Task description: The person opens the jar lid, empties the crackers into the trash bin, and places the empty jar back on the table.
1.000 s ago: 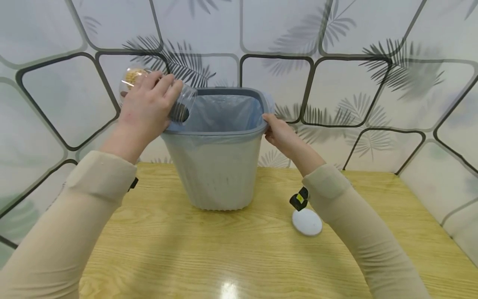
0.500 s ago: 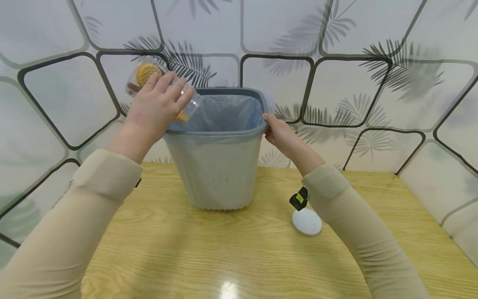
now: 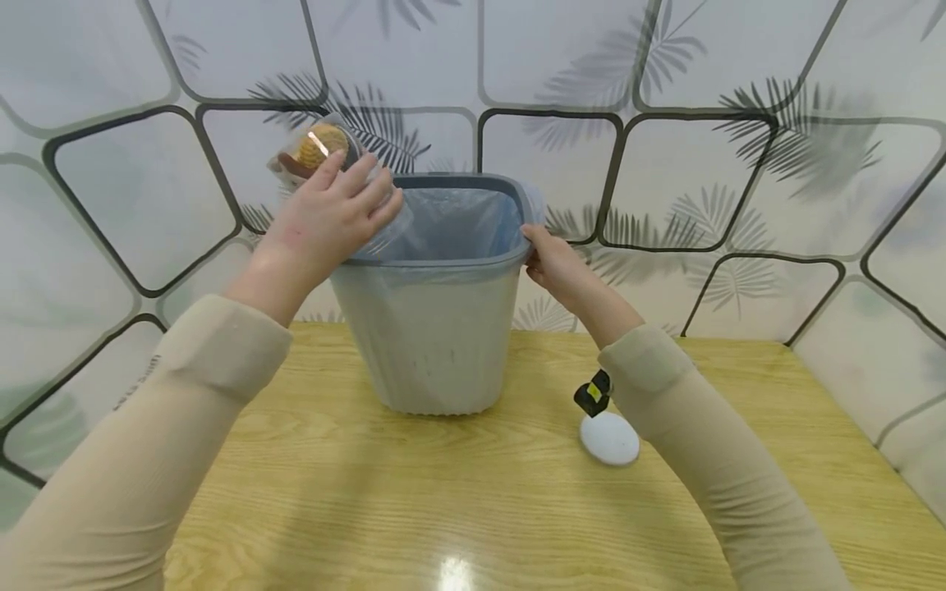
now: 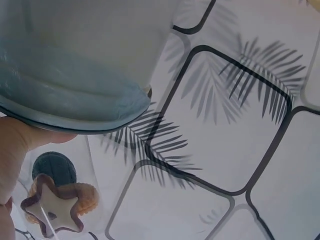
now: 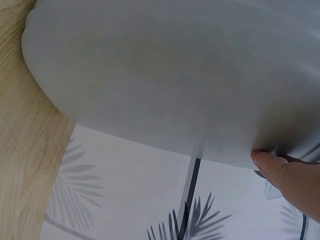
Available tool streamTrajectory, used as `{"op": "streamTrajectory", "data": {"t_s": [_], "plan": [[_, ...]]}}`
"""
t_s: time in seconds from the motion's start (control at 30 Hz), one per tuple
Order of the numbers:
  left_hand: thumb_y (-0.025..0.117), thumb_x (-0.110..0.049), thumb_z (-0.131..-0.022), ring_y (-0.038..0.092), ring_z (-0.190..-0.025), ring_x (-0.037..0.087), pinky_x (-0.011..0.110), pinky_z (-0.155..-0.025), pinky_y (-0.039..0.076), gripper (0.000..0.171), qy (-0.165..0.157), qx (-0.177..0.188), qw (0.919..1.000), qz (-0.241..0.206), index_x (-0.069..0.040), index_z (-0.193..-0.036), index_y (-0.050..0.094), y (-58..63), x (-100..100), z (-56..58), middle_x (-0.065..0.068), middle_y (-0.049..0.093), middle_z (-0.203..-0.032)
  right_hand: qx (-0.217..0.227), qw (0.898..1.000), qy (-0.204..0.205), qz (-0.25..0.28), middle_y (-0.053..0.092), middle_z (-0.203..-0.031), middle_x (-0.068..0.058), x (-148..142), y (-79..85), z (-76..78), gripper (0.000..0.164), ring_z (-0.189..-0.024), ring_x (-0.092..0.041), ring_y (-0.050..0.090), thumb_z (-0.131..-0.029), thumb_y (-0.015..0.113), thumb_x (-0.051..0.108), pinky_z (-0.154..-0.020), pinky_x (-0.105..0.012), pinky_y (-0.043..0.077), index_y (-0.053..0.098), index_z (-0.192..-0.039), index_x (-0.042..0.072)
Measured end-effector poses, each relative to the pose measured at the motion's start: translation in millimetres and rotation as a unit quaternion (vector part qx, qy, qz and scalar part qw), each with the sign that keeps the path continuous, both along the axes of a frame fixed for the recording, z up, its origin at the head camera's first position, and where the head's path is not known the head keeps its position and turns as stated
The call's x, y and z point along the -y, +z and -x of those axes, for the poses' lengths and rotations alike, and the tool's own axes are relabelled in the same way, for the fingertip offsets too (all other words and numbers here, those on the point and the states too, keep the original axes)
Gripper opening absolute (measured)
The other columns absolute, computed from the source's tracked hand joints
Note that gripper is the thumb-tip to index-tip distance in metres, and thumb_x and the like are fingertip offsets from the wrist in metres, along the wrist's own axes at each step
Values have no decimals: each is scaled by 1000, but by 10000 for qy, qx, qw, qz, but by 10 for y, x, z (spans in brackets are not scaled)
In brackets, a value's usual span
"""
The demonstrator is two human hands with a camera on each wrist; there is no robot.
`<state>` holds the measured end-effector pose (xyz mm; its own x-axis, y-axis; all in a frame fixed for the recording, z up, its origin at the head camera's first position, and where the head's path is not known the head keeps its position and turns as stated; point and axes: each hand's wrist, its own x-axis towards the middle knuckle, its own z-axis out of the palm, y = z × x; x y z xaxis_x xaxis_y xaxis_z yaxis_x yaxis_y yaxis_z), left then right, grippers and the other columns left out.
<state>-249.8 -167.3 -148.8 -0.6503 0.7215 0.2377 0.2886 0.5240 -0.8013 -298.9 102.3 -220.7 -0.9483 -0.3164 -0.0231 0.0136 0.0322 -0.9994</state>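
My left hand point(image 3: 332, 209) grips a clear jar point(image 3: 305, 131), tilted with its mouth end down over the left rim of a light grey bin point(image 3: 429, 336). In the jar's raised end sit a round yellow cookie-like piece point(image 3: 325, 145) and a reddish-brown one. The left wrist view shows a dark round piece point(image 4: 54, 167), a star-shaped piece point(image 4: 52, 207) with a brown edge, and an orange-tan piece point(image 4: 86, 197). A bluish bag point(image 3: 458, 209) lines the bin. My right hand point(image 3: 557, 267) pinches the bin's right rim, thumb on top. The bin's floor is hidden.
The bin stands on a wood-grain table point(image 3: 443, 492) close to a patterned wall point(image 3: 547, 164). A white round disc point(image 3: 609, 439) lies right of the bin, near the right forearm. A small black wrist camera point(image 3: 592, 395) hangs under the right cuff.
My left hand and the jar have moved right, further over the bin. A dark piece, then a yellow one, showed near the jar's mouth; neither shows there now. My right hand stays put.
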Motion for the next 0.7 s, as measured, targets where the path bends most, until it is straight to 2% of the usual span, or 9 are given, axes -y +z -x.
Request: {"op": "streamTrajectory", "data": {"t_s": [0.1, 0.33, 0.53, 0.7], "plan": [[62, 11, -75, 20, -127, 34, 49, -101, 13, 67, 35, -129, 9990, 437, -7, -134, 35, -1, -24, -13, 17, 31, -136, 3, 10000, 25, 19, 9, -144, -15, 0, -1, 5, 59, -131, -22, 10, -96, 27, 35, -103, -32, 14, 6, -141, 2], [66, 5, -75, 18, -128, 32, 51, -101, 10, 72, 154, -245, 9931, 1140, -11, -136, 32, 6, -60, -22, 15, 29, -138, -2, 10000, 33, 84, 8, -144, -17, 12, -3, 2, 60, -131, -23, 9, -96, 27, 35, -104, -33, 14, 4, -141, 1], [69, 4, -71, 19, -128, 29, 51, -101, 9, 75, 25, -429, 9859, 1615, -14, -135, 34, 3, -68, -12, 12, 31, -136, -52, 9999, 79, 32, 8, -145, -15, 4, -8, 17, 60, -131, -22, 9, -96, 27, 35, -104, -32, 13, 5, -141, 2], [68, 3, -71, 22, -126, 27, 49, -101, 10, 72, -224, -740, 9781, 1931, -15, -133, 36, -8, -63, -6, 10, 34, -134, -16, 10000, 28, 48, 9, -145, -16, 10, -3, 17, 60, -131, -22, 10, -96, 27, 35, -104, -32, 13, 5, -141, 2]]}}
